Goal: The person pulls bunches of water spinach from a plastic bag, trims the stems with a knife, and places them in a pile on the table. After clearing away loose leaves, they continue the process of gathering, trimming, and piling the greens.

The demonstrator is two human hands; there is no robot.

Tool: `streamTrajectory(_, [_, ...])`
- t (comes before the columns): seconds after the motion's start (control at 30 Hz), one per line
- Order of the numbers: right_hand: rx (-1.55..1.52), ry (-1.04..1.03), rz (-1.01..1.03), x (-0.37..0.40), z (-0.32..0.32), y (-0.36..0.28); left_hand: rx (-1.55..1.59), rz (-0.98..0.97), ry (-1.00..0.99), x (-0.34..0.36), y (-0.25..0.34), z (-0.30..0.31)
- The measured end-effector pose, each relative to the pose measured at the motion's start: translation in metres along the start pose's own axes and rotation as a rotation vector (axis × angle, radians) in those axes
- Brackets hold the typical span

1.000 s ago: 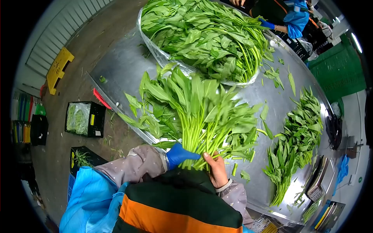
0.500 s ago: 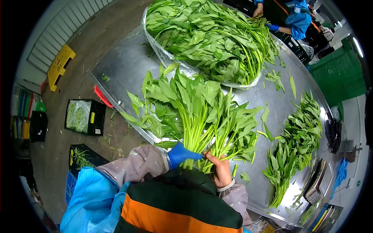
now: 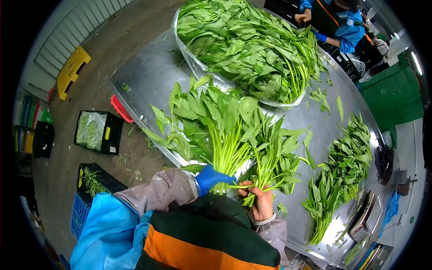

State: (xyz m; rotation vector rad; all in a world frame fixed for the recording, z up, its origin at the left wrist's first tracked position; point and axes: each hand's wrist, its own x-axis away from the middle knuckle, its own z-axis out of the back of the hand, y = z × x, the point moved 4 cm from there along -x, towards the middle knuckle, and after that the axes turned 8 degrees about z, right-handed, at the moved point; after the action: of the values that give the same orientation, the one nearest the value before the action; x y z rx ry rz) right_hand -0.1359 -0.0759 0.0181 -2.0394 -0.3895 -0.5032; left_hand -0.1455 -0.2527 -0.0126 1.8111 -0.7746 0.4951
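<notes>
My left hand (image 3: 212, 179), in a blue glove, is closed round the lower stems of a bunch of leafy greens (image 3: 225, 144) that look like water spinach. Its leaves fan away from me over the metal table. Close beside it, my bare right hand (image 3: 262, 203) is closed on the stem ends of a smaller bunch (image 3: 274, 157). One stem crosses sideways between both hands. Beyond them lies a large heap of the same greens (image 3: 243, 49) in a clear plastic bag (image 3: 196, 67). Tied-looking or laid bunches (image 3: 337, 171) rest in a row at the right.
The metal table (image 3: 148, 72) carries loose leaves and stem bits. A scale-like device (image 3: 363, 220) stands at its right edge. On the floor at left are black crates (image 3: 112, 135) and a yellow stand (image 3: 72, 72). Another person's gloved hand (image 3: 318, 36) touches the heap's far side.
My right hand has shifted slightly right, away from the left, and the smaller bunch now stands apart from the larger one. The left hand keeps its hold. The view has shifted slightly.
</notes>
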Motion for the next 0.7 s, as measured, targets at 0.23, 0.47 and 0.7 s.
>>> streamTrajectory(0.23, [0.069,0.196,0.424,0.013,0.027,-0.05,-0.02,0.036,0.042,0.012,0.013,0.004])
streamTrajectory(0.47, [-0.304,0.123,0.404,0.014,0.023,-0.05,0.388,-0.073,-0.056,0.026,0.057,-0.013])
streamTrajectory(0.7, [-0.36,0.03,0.374,0.002,-0.005,-0.013,0.263,0.103,-0.17,-0.006,0.02,-0.049])
